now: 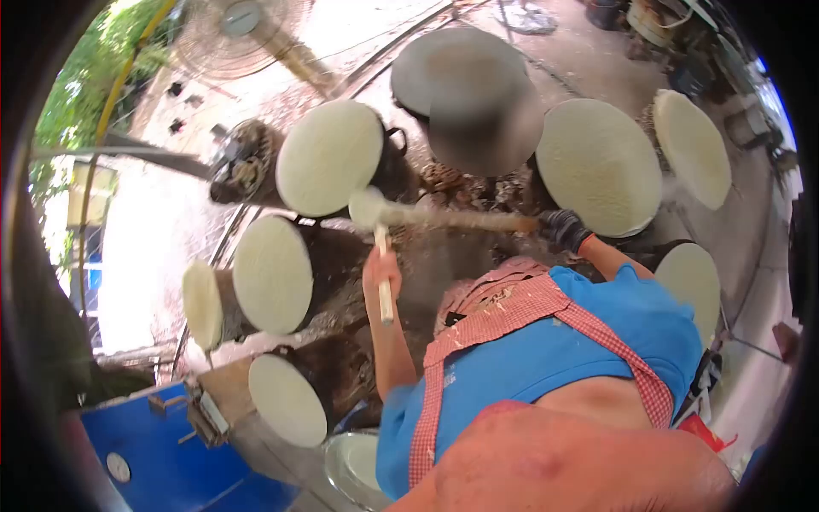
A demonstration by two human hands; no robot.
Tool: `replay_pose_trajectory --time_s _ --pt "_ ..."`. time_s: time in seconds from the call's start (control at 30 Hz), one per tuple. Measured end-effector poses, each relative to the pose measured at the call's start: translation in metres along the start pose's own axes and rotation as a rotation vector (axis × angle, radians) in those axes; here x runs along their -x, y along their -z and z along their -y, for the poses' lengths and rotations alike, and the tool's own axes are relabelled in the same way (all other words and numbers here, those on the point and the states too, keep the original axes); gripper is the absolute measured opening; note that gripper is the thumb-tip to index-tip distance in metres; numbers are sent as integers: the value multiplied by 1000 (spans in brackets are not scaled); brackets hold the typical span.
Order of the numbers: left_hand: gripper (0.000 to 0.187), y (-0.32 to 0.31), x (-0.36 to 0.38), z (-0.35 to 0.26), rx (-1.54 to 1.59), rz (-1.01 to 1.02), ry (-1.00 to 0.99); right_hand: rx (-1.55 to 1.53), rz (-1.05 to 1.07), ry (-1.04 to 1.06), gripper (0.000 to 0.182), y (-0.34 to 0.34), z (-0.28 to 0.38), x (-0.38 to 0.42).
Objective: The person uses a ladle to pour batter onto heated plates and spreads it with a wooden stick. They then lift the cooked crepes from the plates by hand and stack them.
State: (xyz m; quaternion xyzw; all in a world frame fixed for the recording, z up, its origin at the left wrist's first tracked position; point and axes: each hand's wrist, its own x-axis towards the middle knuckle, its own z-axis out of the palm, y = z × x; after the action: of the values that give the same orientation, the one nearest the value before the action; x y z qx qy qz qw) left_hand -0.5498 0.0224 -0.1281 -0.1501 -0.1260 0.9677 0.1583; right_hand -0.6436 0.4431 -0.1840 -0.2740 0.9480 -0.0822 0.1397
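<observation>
My left hand (380, 271), bare, is closed around a short light wooden handle (386, 300) held nearly upright in the view. My right hand (565, 229), in a dark glove, grips the brown end of a long stick (461, 219), which is smeared by motion. The stick's pale far end meets the top of the wooden handle at a pale round head (367, 207); which tool bears this head I cannot tell. Both hands are amid large round griddles. A pale-coated griddle (331, 158) lies beyond the left hand, and another pale griddle (599, 166) beyond the right.
A dark grey round griddle (461, 72) stands at the far middle, partly blurred. Several more pale rounds on dark drums ring me, including one at left (273, 275) and one at lower left (287, 401). A large fan (243, 21) and a blue cabinet (162, 452) are at left.
</observation>
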Motion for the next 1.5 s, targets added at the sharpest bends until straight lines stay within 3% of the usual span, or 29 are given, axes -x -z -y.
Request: replay_pose_trajectory --time_s 0.03,0.1,0.17,0.2,0.23,0.3,0.37,0.4,0.47,0.53,0.57,0.63,0.67,0.73,0.77,0.83,0.87,0.9,0.93,0.97,1.03,1.1,1.13,1.2,1.23,1.33,1.4,1.43,1.5 --pt "31 -9 -45 -11 -121 48 79 7 9 -38 37 12 -21 3" --pt "32 -81 -119 9 -74 2 259 -56 -296 -384 37 39 -56 3" --pt "32 -98 -208 -24 -257 61 497 -161 -391 -533 37 74 -63 -6" --pt "5 -117 -241 -26 -555 -73 311 -275 -478 -632 38 89 -59 -14" --pt "12 -132 -279 -31 -752 -92 320 -274 -516 -659 38 103 -52 -27" --pt "22 -163 -334 -15 -1254 -173 120 -268 -840 -352 38 120 -29 -60" --pt "26 -156 -385 -6 -1356 -221 126 -112 -513 -560 35 137 -2 -105" --pt "29 -155 -416 -3 -1412 -261 92 -170 -658 -449 34 119 -5 -133" --pt "31 -134 -467 -10 -1488 -245 70 -169 -514 -667 34 98 -9 -186" --pt "45 -98 -506 -41 -1817 -159 -142 -203 -470 -768 31 93 -17 -191" --pt "45 -106 -500 -41 -1819 -150 -134 -305 -522 -732 28 94 -24 -189" --pt "59 -121 -480 -43 -2821 -258 -704 -406 -569 -692 25 82 -35 -195" --pt "59 -128 -480 -45 -2808 -268 -704 -826 -815 -656 26 79 -34 -206" --pt "65 -136 -477 -45 -2921 -267 -483 -1383 -1072 -720 26 89 -16 -224" --pt "65 -144 -474 -37 -2912 -286 -470 -1380 -1054 -725 26 76 -31 -234" --pt "63 -165 -479 -28 -2747 -255 -502 -274 -533 -835 26 41 -61 -272" --pt "63 -166 -487 -43 -2777 -261 -501 -174 -362 -816 36 100 -36 -258" --pt "64 -165 -500 -61 -2588 -17 -832 -199 -375 -815 36 87 -53 -268" --pt "64 -168 -508 -73 -2349 228 -1110 -535 -597 -754 39 62 -85 -273" --pt "65 -192 -479 -68 -2255 49 -877 -868 -808 -680 43 58 -85 -271" --pt "66 -183 -455 -97 -2283 352 -1046 -1084 -829 -646 35 64 -44 -313" --pt "66 -134 -445 -148 -2659 766 -1388 -479 -830 -802 36 39 -45 -374" --pt "65 -133 -410 -143 -2533 210 -727 -403 -664 -746 36 45 -69 -376" --pt "64 -105 -347 -159 -2197 -143 -277 -414 -489 -656 38 87 -64 -333" --pt "65 -83 -329 -182 -2251 -13 -404 -480 -499 -628 38 127 -53 -294" --pt "69 -57 -295 -193 -2405 257 -652 -772 -583 -850 39 60 -68 -311" --pt "70 -91 -261 -165 -2073 -271 -171 -157 -1186 -639 40 -27 -43 -382" --pt "70 -88 -263 -160 -2063 -268 -155 -144 -1175 -648 40 -6 -38 -376" --pt "68 -93 -263 -167 -2174 -301 -125 -995 -533 -555 38 73 -2 -343"
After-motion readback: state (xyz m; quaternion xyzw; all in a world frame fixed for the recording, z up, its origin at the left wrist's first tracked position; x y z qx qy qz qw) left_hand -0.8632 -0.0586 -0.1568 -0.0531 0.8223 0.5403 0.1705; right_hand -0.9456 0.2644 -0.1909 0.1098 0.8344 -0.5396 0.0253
